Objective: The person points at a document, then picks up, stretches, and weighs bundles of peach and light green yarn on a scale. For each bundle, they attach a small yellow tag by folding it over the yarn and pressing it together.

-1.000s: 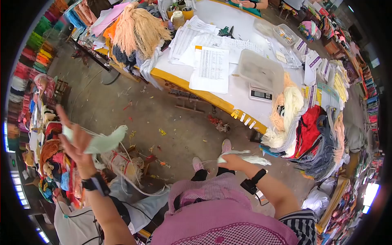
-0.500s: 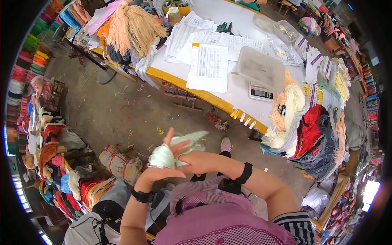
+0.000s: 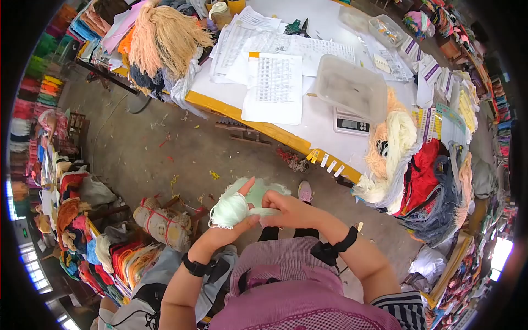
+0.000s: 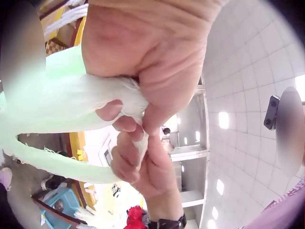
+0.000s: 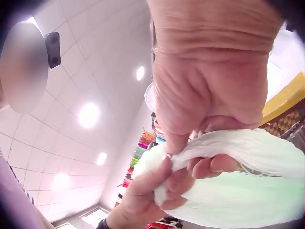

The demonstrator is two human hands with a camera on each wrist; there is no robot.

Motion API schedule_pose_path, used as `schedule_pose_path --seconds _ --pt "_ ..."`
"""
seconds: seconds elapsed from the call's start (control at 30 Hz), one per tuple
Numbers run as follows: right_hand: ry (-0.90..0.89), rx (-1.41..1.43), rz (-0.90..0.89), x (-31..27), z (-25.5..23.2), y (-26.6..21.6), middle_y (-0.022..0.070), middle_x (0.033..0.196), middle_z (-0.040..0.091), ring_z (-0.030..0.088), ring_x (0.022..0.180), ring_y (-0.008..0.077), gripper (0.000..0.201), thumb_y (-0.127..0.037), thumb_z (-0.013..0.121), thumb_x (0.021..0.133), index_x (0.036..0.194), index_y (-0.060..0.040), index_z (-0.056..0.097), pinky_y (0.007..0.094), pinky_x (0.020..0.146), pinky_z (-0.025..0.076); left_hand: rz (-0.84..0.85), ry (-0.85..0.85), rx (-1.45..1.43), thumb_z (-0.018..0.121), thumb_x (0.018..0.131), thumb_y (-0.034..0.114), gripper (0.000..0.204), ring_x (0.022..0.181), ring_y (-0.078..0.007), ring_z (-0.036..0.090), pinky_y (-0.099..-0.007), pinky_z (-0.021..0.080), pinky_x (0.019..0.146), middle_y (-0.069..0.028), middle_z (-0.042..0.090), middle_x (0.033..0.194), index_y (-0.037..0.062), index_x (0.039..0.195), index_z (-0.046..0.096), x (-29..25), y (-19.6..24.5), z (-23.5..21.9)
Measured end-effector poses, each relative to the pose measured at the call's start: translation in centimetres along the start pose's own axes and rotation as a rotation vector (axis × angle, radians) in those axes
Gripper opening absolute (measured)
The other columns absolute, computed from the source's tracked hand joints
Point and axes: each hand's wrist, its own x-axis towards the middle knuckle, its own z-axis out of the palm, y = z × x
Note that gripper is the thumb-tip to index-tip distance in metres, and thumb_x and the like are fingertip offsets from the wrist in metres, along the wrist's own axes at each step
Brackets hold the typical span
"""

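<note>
A skein of pale mint-green thread point(image 3: 230, 210) is wrapped about the left hand point(image 3: 234, 228), whose thumb and fingers hold it. The right hand point(image 3: 280, 212) pinches a strand bundle of the same thread close beside the left thumb. In the left wrist view the two hands meet at the thread point(image 4: 71, 102), with the right hand's fingers point(image 4: 126, 160) curled round it. Seen from the right wrist, the thread point(image 5: 238, 200) fans out to the right below the right hand point(image 5: 214, 90), and the left thumb touches the bundle near the right fingertips.
Beyond the hands stands a white table point(image 3: 214, 104) with a yellow edge, bearing printed sheets point(image 3: 272, 91), a plastic box lid point(image 3: 352, 85) on a scale point(image 3: 352, 124), and yarn heaps. A tied bundle point(image 3: 162, 220) and coloured skeins are at the left, above a littered floor.
The hands came together from far apart, the left moving rightward and the thread gathering round it. Since half a second ago, the left fingers have closed in and the right hand pinches a strand bundle.
</note>
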Motion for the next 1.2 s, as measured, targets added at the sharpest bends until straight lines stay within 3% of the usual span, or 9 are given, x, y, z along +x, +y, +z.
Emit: schedule_pose_path --seconds 0.23,0.43,0.5,0.63,0.7,0.73,0.8,1.0,1.2 --pt "0.03 -0.024 -0.06 -0.1 -0.1 2.0 0.0149 0.086 0.061 0.06 0.079 0.0272 0.041 -0.04 0.065 0.086 0.102 -0.0049 0.05 0.036 0.069 0.045 0.029 0.02 0.085 0.063 0.087 0.005 0.074 0.074 -0.0062 0.049 -0.0208 0.042 0.065 0.0021 0.056 0.082 0.0119 0.149 0.024 2.2 -0.6 1.2" --pt "0.14 0.001 -0.029 -0.5 -0.6 2.5 0.0163 0.088 0.061 0.06 0.08 0.0262 0.036 -0.038 0.062 0.089 0.101 -0.0053 0.054 0.0336 0.071 0.045 0.091 0.163 0.086 0.066 0.086 0.009 0.025 0.073 -0.0053 0.051 -0.0216 0.042 0.063 0.0038 0.057 0.083 0.0039 0.11 0.061 3.4 -1.7 2.5" --pt "0.154 0.117 0.017 -1.0 -1.2 2.4 0.0151 0.089 0.061 0.06 0.082 0.0241 0.036 -0.037 0.064 0.088 0.102 -0.0052 0.056 0.0335 0.072 0.045 -0.17 0.16 -0.12 0.066 0.086 0.013 0.011 0.07 -0.0055 0.052 -0.0215 0.043 0.062 0.0034 0.059 0.08 0.0042 0.093 0.063 3.6 -0.4 2.8" --pt "0.222 0.09 0.005 -1.4 -1.4 3.8 0.0109 0.088 0.062 0.06 0.083 0.0216 0.032 -0.032 0.066 0.087 0.103 -0.0054 0.058 0.0333 0.075 0.046 -0.255 0.132 -0.196 0.067 0.087 0.016 0.013 0.068 -0.006 0.055 -0.0211 0.044 0.061 0.0019 0.06 0.077 0.0073 0.095 0.063 3.7 -1.2 3.0" --pt "0.681 -0.034 -0.297 -0.8 -0.7 7.2 0.0017 0.085 0.062 0.058 0.075 0.0078 0.02 -0.013 0.066 0.086 0.103 -0.0052 0.058 0.0245 0.064 0.045 -0.329 0.229 -0.309 0.067 0.086 0.014 0.014 0.072 -0.0078 0.06 -0.021 0.045 0.06 -0.0005 0.063 0.08 0.0048 0.097 0.063 3.6 -1.6 3.1" --pt "0.7 -0.031 -0.259 -1.2 -0.4 9.2 0.0017 0.085 0.062 0.058 0.075 0.0078 0.02 -0.013 0.066 0.086 0.103 -0.0052 0.058 0.0245 0.064 0.045 -0.343 0.233 -0.322 0.067 0.086 0.014 0.014 0.073 -0.0084 0.061 -0.0213 0.045 0.059 -0.0007 0.063 0.08 0.0049 0.096 0.063 3.4 -1.5 3.1" --pt "1.005 0.603 0.008 -1.6 -0.9 13.1 0.0017 0.082 0.061 0.056 0.07 0.009 0.02 -0.011 0.067 0.085 0.102 -0.0042 0.059 0.0241 0.061 0.045 -0.366 0.237 -0.346 0.068 0.086 0.014 0.013 0.07 -0.0087 0.061 -0.0205 0.044 0.057 -0.0009 0.063 0.08 0.0052 0.094 0.063 3.5 -1.0 2.9" --pt "1.531 1.076 0.201 -3.9 -3.8 20.5 0.0009 0.074 0.056 0.049 0.055 0.0086 0.021 -0.013 0.071 0.083 0.095 -0.0027 0.058 0.0229 0.049 0.041 -0.361 0.231 -0.322 0.067 0.086 0.013 0.01 0.063 -0.0059 0.056 -0.0174 0.039 0.053 -0.002 0.063 0.075 0.0054 0.091 0.062 3.6 -1.8 3.4" --pt "1.049 1.334 0.163 -0.4 -4.2 20.5 0.0004 0.082 0.056 0.056 0.071 0.0118 0.019 -0.017 0.071 0.085 0.094 -0.0079 0.058 0.0246 0.063 0.048 -0.352 0.246 -0.293 0.066 0.086 0.013 0.01 0.061 -0.0046 0.054 -0.0172 0.036 0.051 -0.0028 0.063 0.074 0.0053 0.091 0.062 3.9 -1.4 3.7"
